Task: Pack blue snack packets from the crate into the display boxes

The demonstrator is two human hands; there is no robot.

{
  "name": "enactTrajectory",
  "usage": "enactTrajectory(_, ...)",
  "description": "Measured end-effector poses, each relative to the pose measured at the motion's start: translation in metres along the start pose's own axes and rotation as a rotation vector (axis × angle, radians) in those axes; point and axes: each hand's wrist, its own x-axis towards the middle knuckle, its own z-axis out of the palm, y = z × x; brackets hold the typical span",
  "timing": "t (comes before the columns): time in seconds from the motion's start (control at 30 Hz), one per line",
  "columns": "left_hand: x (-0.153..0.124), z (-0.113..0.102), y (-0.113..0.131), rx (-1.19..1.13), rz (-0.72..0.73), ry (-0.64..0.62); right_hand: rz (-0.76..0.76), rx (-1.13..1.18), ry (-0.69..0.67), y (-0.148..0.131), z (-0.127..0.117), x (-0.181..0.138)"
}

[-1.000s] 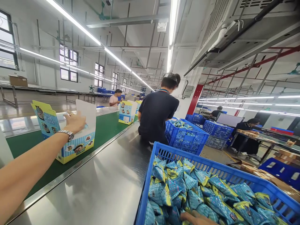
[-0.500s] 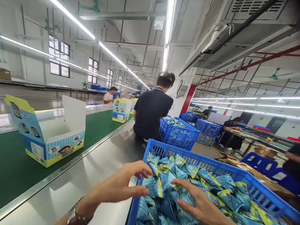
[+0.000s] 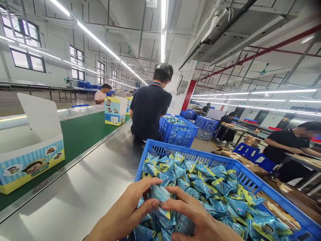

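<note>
A blue plastic crate (image 3: pixel 193 152) holds a heap of small pyramid-shaped blue and yellow packets (image 3: pixel 203 187). At its near left side, my left hand (image 3: pixel 127 207) curls thumb and fingers around a shiny blue packet (image 3: pixel 159 193). My right hand (image 3: pixel 198 214) reaches in from the right, its fingertips touching that same packet. Another packet (image 3: pixel 184 223) sits between my right thumb and curled fingers. Palms and some fingertips are hidden. Left of the hands, an open printed carton (image 3: pixel 32 164) with its white flap raised stands on the green conveyor belt (image 3: pixel 77 134).
A metal ledge (image 3: pixel 95 164) runs between belt and crate. Ahead, a co-worker in a dark shirt (image 3: pixel 147 110) sits beside another crate of packets (image 3: pixel 178 132). More cartons (image 3: pixel 114 110) stand farther along the belt. At right, another person (image 3: pixel 286 144) works at a table.
Both hands have come closer together and closed on packets in the near left of the crate. The view has turned right, so the near carton is now partly cut off.
</note>
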Motion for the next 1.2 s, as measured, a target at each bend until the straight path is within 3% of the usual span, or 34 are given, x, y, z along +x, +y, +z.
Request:
enactTrajectory(0.1,0.007,-0.003,-0.001,-0.004,-0.024,-0.003,0.113,0.089,-0.101,-0.011,-0.003,0.004)
enactTrajectory(0.27,0.012,-0.008,-0.010,0.126,-0.037,0.097,0.322,0.159,-0.099,-0.006,0.001,0.012)
enactTrajectory(0.4,0.007,-0.003,-0.012,0.404,0.137,0.207,0.414,0.095,-0.213,0.005,0.009,0.021)
enactTrajectory(0.57,0.004,0.005,-0.006,0.718,0.418,0.252,0.408,-0.145,-0.421,0.010,0.012,0.028)
enactTrajectory(0.73,0.003,0.010,-0.002,0.857,0.499,0.294,0.545,-0.443,-0.450,0.009,0.005,0.023)
enactTrajectory(0.83,0.004,0.015,-0.003,0.869,0.529,0.287,0.598,-0.496,-0.504,0.013,0.000,0.019)
enactTrajectory(0.93,0.001,0.014,0.000,0.837,0.527,0.290,0.496,-0.376,-0.339,0.019,-0.010,0.017)
enactTrajectory(1.03,-0.013,0.000,0.008,0.695,0.467,0.317,0.427,0.108,-0.057,0.023,-0.022,0.019)
enactTrajectory(1.13,-0.030,-0.018,0.015,0.093,0.244,0.152,0.407,0.580,0.055,0.022,-0.028,0.023)
enactTrajectory(1.2,-0.037,-0.025,0.018,-0.152,0.073,0.060,0.377,0.525,0.096,0.019,-0.027,0.026)
